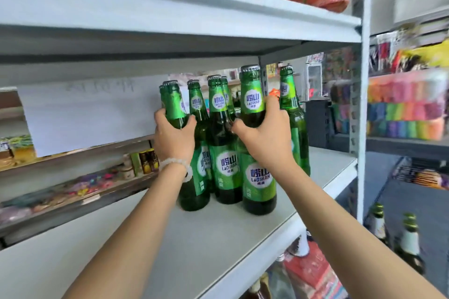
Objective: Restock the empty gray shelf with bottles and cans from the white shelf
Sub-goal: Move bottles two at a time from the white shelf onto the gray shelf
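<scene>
1. My left hand (173, 135) grips the neck of the leftmost green bottle (173, 104), centre frame.
2. My right hand (263, 133) grips the front bottle (255, 143).
3. The cluster stands on the white shelf (218, 238).

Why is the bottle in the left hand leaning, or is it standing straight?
Leaning. The left hand grips a green bottle by its neck, and its top tilts left while the neighbouring bottles stand upright.

Gray shelf (170, 238); upright green bottles (224, 153) on it
</scene>
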